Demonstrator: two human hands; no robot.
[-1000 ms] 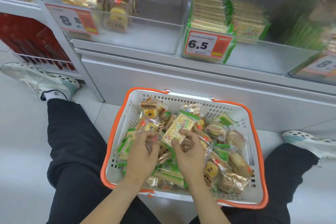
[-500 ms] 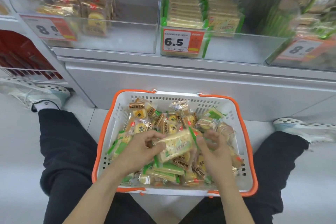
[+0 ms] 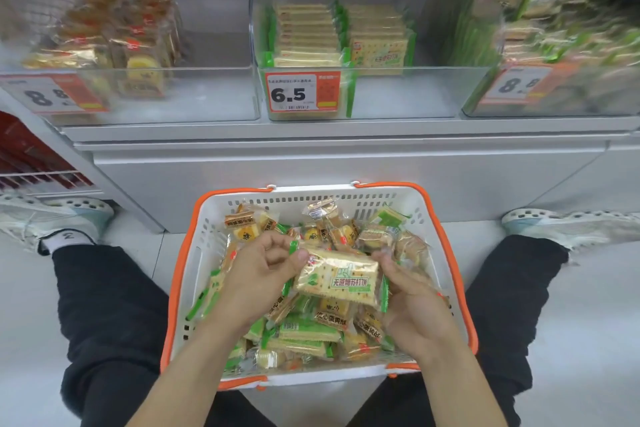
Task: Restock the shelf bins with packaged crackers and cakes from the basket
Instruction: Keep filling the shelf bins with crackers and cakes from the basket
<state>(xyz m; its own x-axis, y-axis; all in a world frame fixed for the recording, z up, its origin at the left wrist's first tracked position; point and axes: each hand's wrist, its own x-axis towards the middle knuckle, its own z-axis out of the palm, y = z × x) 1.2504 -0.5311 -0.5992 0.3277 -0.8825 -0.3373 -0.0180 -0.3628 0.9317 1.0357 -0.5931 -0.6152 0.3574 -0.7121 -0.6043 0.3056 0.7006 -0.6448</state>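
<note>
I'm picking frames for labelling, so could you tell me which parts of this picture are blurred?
Head view: the cracker pack in both hands and the 6.5 price tag read sharp; the right-hand bin and left price tag smear; shelf edges bow.

White basket [image 3: 204, 236] (orange-rimmed) sits on the grey floor [image 3: 27, 305].

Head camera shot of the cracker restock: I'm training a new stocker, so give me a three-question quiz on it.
1. True or false: the cracker pack lies flat on the floor.
2. Which price tag marks the middle bin holding matching green-edged packs? A) 6.5 B) 3.0 C) 12
3. Fill in: the left hand pinches the pack's ___ end seal, while the right hand supports the other end over the basket.

Key: 1 false; 2 A; 3 green.
</note>
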